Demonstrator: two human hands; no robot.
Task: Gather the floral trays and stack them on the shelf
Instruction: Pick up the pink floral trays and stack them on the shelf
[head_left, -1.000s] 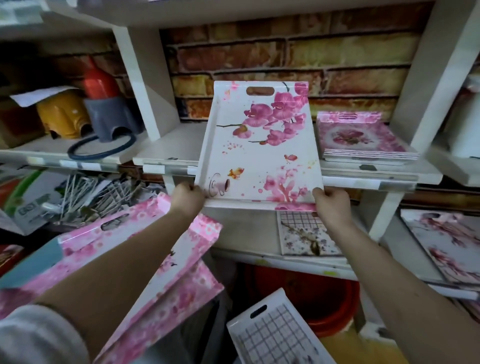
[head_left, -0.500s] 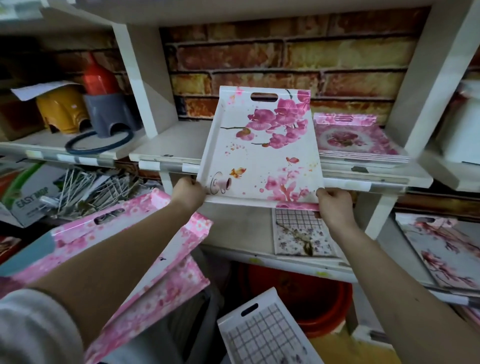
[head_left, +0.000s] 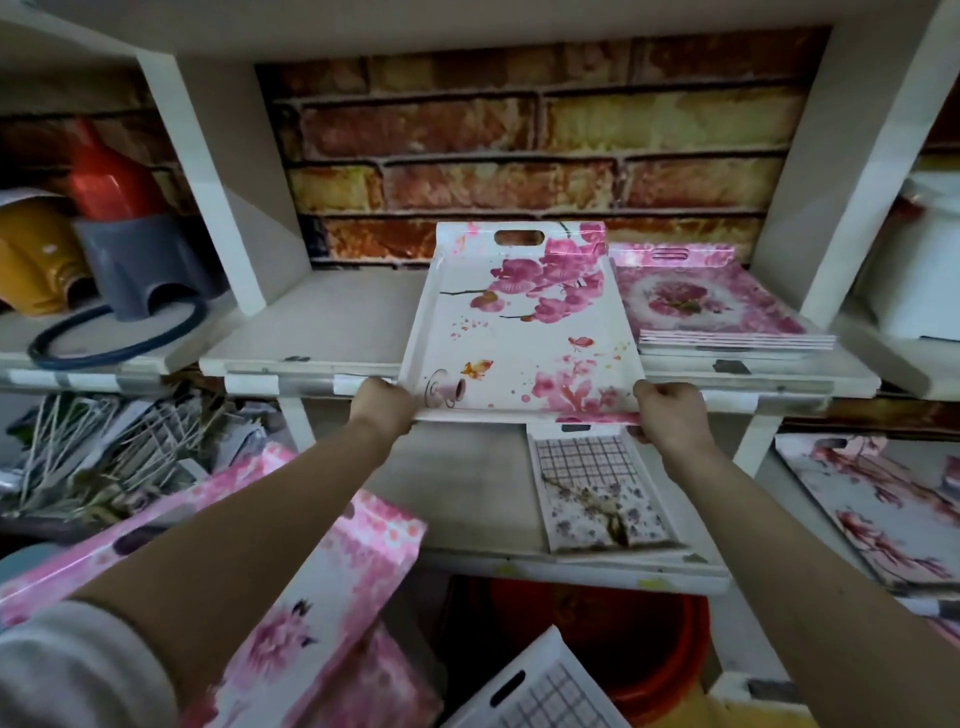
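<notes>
A white tray with pink orchids (head_left: 524, 332) lies on the middle shelf (head_left: 322, 338), its near edge sticking out over the shelf's front. My left hand (head_left: 382, 408) grips its near left corner and my right hand (head_left: 670, 415) grips its near right corner. To its right a stack of pink floral trays (head_left: 711, 306) rests on the same shelf. More pink floral trays (head_left: 332, 597) lean under my left arm. A checked floral tray (head_left: 597, 493) lies on the shelf below.
A brick-pattern wall backs the shelf. A red cone, a yellow item and a grey holder (head_left: 140, 265) fill the left bay. Another blossom tray (head_left: 883, 509) lies at lower right. An orange bucket (head_left: 639, 639) and a checked tray (head_left: 540, 691) sit below.
The orchid tray has slid further back onto the shelf and lies flatter. Both hands have moved forward with it.
</notes>
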